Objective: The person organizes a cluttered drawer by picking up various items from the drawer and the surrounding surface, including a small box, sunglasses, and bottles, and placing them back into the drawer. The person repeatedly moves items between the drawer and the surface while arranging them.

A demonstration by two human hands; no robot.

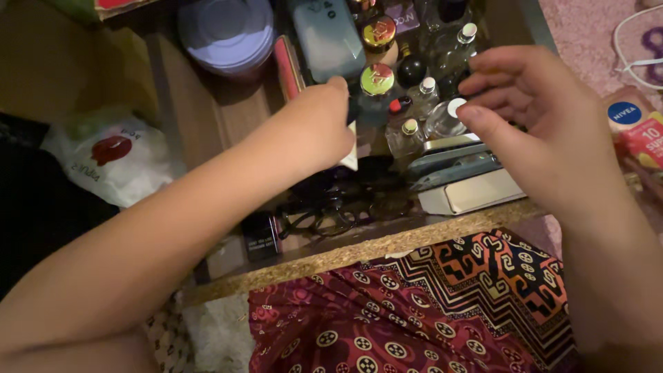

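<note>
Green-capped bottle [376,86] stands just beside left hand [314,128] fingertips.

Drawer [207,117] floor smooth brown wood, front edge [387,245] rough raw chipboard; small bottles [442,117] clear glossy glass; round caps [377,78] shiny gold metal; lilac tub [228,31] smooth plastic; lap cloth [428,311] printed matt fabric; bag [110,159] crinkled white plastic.

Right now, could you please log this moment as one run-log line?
left hand: holding a small pale item, partly hidden | right hand: open, fingers curled above small glass bottles | place: open drawer
</note>
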